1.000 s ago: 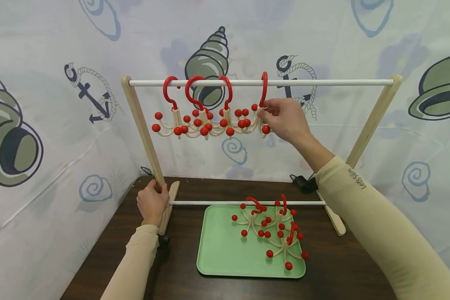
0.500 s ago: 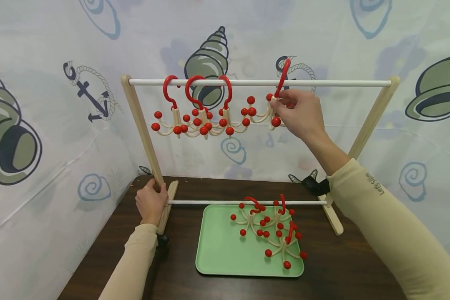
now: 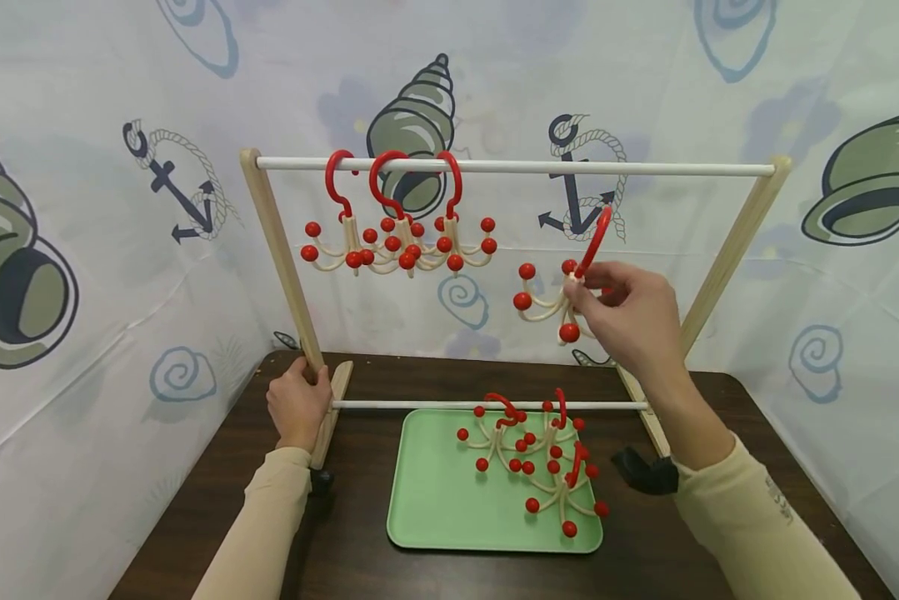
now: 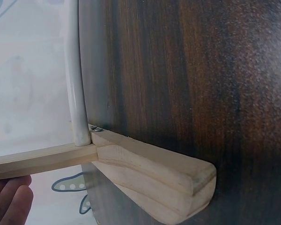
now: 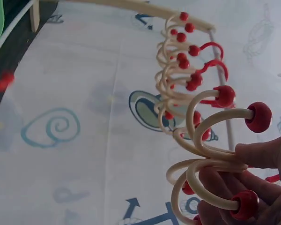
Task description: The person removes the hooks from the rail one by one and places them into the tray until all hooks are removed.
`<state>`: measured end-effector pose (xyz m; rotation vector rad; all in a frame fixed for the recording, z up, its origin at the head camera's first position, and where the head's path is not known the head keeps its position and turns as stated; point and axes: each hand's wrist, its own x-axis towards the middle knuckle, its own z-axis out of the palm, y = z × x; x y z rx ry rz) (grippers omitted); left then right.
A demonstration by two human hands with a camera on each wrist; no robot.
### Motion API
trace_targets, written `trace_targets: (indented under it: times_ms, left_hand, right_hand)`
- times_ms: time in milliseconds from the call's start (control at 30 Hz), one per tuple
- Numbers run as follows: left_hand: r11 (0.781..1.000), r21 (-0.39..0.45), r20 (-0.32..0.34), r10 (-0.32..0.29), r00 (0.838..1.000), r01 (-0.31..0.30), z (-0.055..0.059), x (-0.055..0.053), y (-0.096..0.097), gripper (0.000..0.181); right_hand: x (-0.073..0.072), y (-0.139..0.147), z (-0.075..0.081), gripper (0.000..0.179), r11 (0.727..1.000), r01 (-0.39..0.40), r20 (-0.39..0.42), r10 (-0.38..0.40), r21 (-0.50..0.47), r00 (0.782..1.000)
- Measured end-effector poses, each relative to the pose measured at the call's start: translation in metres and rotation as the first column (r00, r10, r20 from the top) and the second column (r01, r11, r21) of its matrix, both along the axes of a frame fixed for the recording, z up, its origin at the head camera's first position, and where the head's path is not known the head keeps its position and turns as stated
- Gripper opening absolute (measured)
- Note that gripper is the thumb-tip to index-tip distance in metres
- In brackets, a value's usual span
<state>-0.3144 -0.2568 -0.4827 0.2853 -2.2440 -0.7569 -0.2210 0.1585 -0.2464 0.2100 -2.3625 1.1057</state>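
Observation:
My right hand (image 3: 636, 321) pinches a small hanger (image 3: 595, 243) by its stem, below the white top bar (image 3: 606, 168). It has a red hook and several curved cream prongs tipped with red balls (image 5: 258, 117); part of it is hidden behind the fingers. Three matching hangers hang side by side on the bar's left half, the rightmost by its red hook (image 3: 458, 182). Low on the rack, my left hand (image 3: 297, 404) grips the left wooden post (image 3: 284, 258). The left wrist view shows its fingertips (image 4: 19, 202) against that post.
Three more hangers lie bunched on the right of a green tray (image 3: 427, 492), one at its front right (image 3: 563, 492). A lower white rod (image 3: 389, 405) crosses behind the tray. The rack's feet (image 3: 332, 417) stand on a dark wooden table (image 3: 367, 575).
My right hand has lifted the hanger off the top bar, drawn it rightward, then lowered it below the bar. My left hand has stayed on the post.

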Motion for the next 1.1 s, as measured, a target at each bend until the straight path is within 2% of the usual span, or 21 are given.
trace_targets:
  times_ms: [100,233,333,433,533,633,833,933,1100]
  left_hand:
    - [1.000,-0.005,0.002,-0.003,1.000,0.003,-0.001,0.000,0.000,0.019]
    - [1.000,-0.008,-0.005,-0.001,1.000,0.001,0.000,0.000,0.000,0.019]
    - [1.000,-0.006,-0.018,0.001,1.000,-0.001,0.000,0.001,0.000,0.018]
    - [1.000,-0.001,-0.027,-0.003,1.000,0.003,0.000,0.001,0.000,0.018]
    - [1.000,-0.003,-0.035,-0.009,0.999,0.008,-0.001,0.000,0.000,0.018]
    - [1.000,-0.006,-0.044,-0.011,0.999,0.011,-0.003,-0.001,0.000,0.017]
    - [1.000,-0.009,-0.036,-0.024,0.999,0.023,-0.004,-0.001,-0.001,0.019]
    - [1.000,-0.008,-0.039,-0.022,0.999,0.022,-0.004,-0.001,-0.001,0.018]
    - [1.000,0.000,-0.040,-0.021,0.999,0.021,-0.003,-0.001,-0.001,0.017]
  right_hand:
    - [0.021,-0.002,-0.024,0.029,1.000,-0.009,0.010,0.010,-0.016,1.000]
    - [0.048,-0.012,-0.059,0.018,0.996,-0.058,0.022,0.060,-0.073,0.998]
    - [0.066,-0.024,-0.083,0.016,0.991,-0.071,0.066,0.079,-0.112,0.995]
    - [0.078,-0.036,-0.106,0.016,0.990,-0.045,0.138,0.064,-0.134,0.988]
    - [0.084,-0.047,-0.130,0.014,0.992,-0.015,0.205,0.040,-0.123,0.978]
    - [0.087,-0.057,-0.158,0.013,0.993,-0.017,0.249,0.045,-0.116,0.967]
    - [0.089,-0.071,-0.207,0.017,0.998,-0.017,0.260,0.033,-0.064,0.965]
    - [0.088,-0.073,-0.223,0.021,0.999,-0.005,0.224,0.012,-0.031,0.974]
    - [0.085,-0.071,-0.237,0.018,0.999,0.035,0.182,-0.040,0.029,0.983]
